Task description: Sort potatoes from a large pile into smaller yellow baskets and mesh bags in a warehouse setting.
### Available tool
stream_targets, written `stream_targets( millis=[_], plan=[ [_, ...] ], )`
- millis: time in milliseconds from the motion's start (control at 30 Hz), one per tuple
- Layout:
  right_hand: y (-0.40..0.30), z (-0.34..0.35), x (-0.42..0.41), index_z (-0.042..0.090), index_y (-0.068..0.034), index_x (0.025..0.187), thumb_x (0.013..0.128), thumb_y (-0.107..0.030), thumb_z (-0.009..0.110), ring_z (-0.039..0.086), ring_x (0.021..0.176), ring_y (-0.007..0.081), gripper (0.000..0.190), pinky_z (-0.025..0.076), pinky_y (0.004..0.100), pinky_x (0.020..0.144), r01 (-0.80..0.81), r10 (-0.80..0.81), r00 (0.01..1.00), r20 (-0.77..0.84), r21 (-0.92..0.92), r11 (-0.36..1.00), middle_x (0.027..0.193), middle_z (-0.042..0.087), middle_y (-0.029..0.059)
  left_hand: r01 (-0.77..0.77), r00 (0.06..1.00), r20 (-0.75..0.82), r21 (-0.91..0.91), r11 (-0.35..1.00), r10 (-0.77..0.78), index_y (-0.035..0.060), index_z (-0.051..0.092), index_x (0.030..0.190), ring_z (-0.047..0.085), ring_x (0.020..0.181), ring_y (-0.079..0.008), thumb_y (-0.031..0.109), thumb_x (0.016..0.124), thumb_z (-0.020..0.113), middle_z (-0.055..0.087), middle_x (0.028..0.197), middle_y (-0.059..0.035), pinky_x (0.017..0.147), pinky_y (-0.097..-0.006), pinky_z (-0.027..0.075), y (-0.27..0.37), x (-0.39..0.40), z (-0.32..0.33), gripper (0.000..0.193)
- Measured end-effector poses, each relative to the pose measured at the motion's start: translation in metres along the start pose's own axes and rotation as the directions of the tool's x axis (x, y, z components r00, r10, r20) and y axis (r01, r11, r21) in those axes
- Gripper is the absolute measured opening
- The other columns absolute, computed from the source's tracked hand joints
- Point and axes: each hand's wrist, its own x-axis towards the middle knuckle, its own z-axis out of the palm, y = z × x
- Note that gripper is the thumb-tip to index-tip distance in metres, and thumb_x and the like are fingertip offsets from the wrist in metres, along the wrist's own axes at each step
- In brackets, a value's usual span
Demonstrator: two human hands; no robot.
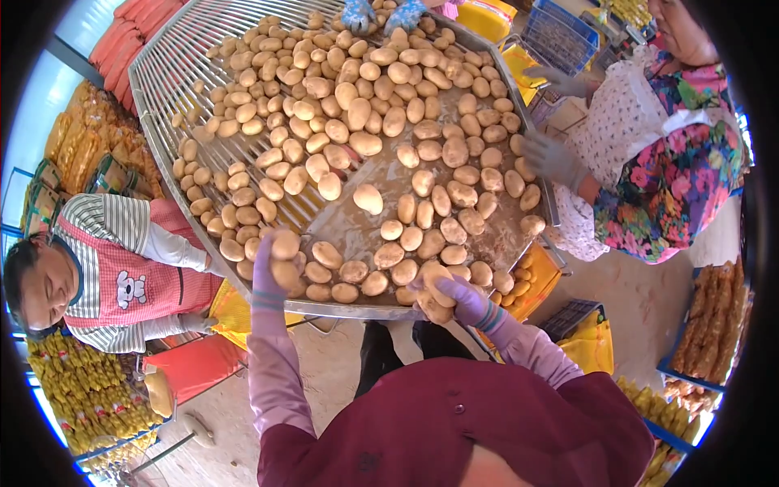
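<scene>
Both of my hands wear lilac gloves with striped cuffs. At the near left edge of the metal sorting table point(347, 222), my left hand point(266, 268) grips potatoes point(285, 245), one above another against the palm. My right hand point(459, 295) is closed around two potatoes point(438, 286) over the near right edge. Several loose potatoes point(353, 271) lie on the tabletop between my hands. Farther off, a large heap of potatoes point(359, 73) covers the slatted part point(176, 61) and the smooth wet sheet.
A co-worker in a checked apron point(131, 274) stands left, by a yellow mesh bag point(234, 313). Another person in a floral top point(663, 164) reaches in from the right; blue-gloved hands point(380, 15) work at the far end. An orange bag point(535, 280) of potatoes hangs below the right corner.
</scene>
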Motion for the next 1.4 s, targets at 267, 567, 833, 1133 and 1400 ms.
stream_targets(
  millis=[267,567,833,1133,1400],
  plan=[
    [-0.017,0.091,0.151,0.057,-0.008,0.136,0.080,-0.063,0.070,0.056,0.124,0.0308,0.080,0.046,0.0398,0.102,-0.121,0.024,0.993,-0.119,-0.964,0.236,0.135,0.057,0.0141,0.273,0.956,0.273,-0.683,0.677,-0.110,0.0071,0.058,0.128,0.052,0.073,-0.0168,0.059,0.096,0.052,0.064,0.106,-0.0098,0.062,-0.0322,0.046,-0.072,-0.091,-0.091,0.062],
    [-0.010,0.135,0.219,0.063,-0.025,0.133,0.074,-0.063,0.073,0.051,0.132,0.0344,0.071,0.041,0.0440,0.110,-0.109,0.303,0.940,-0.159,-0.978,-0.177,0.142,0.053,0.0128,0.216,0.974,0.199,-0.681,0.700,-0.107,0.0103,0.050,0.139,0.052,0.078,-0.0187,0.053,0.097,0.056,0.064,0.110,-0.0126,0.062,-0.0329,0.047,-0.052,-0.133,-0.176,0.061],
    [0.015,0.138,0.193,0.064,-0.025,0.133,0.076,-0.063,0.072,0.054,0.128,0.0351,0.070,0.045,0.0477,0.104,-0.353,-0.090,0.935,-0.342,-0.918,-0.183,0.143,0.052,0.0158,0.050,0.994,-0.020,-0.784,0.619,-0.106,0.0096,0.062,0.126,0.068,0.090,-0.0251,0.045,0.096,0.061,0.069,0.113,-0.0115,0.070,-0.0356,0.060,-0.039,-0.139,-0.288,0.046],
    [0.017,0.135,0.205,0.069,-0.021,0.128,0.079,-0.054,0.073,0.069,0.104,0.0280,0.059,0.052,0.0395,0.093,-0.340,0.057,0.939,-0.338,-0.940,0.021,0.109,0.074,0.0118,-0.041,0.845,-0.391,-0.727,0.686,-0.364,0.0110,0.055,0.132,0.061,0.114,-0.0310,0.038,0.092,0.067,0.061,0.126,-0.0122,0.090,-0.0501,0.055,-0.090,-0.104,-0.341,0.050],
    [0.030,0.194,0.192,0.066,-0.004,0.127,0.081,-0.047,0.078,0.068,0.100,0.0171,0.065,0.053,0.0328,0.091,-0.010,-0.169,0.981,-0.091,-0.903,0.429,0.109,0.073,0.0107,0.105,0.792,-0.451,-0.562,0.820,-0.411,0.0170,0.038,0.150,0.038,0.141,-0.0362,0.047,0.095,0.061,0.037,0.155,-0.0123,0.113,-0.0585,0.033,-0.096,-0.113,-0.348,0.066]
  ],
)
